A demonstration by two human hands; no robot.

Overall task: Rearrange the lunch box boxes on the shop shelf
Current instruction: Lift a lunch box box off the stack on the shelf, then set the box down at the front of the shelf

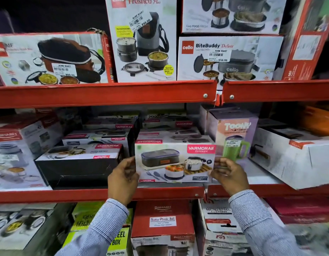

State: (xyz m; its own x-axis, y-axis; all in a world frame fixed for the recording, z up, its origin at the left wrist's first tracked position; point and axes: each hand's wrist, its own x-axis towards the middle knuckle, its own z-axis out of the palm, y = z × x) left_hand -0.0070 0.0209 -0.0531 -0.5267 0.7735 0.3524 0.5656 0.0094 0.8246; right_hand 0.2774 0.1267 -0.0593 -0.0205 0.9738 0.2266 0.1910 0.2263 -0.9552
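Red steel shop shelving, three tiers in view, all packed with boxed lunch sets.

Near: left hand [123,177] and right hand [229,175] clamp the short ends of one Varmora box [175,162], left at 9 o'clock, right at 3. Both grips are part-closed, fingers curled round the box ends, nothing else held. Box is upright, picture face out, at the front lip of the middle shelf [97,195], centred.

Progress, my read: mid-job. This box looks squared up or nearly; the black box [76,169] just beside it at 9 o'clock sits skewed with a blank side forward, and the Varmora stacks [112,134] behind lie at mixed angles. Those look still to do.

Room: tight. Black box close on the left, mug box [234,139] just beside on the right, white carton [293,156] beyond it overhanging the lip. Free travel is mostly outward toward the person. Little headroom under the top shelf rail [104,94], which carries the Cello boxes [228,58], already facing out.
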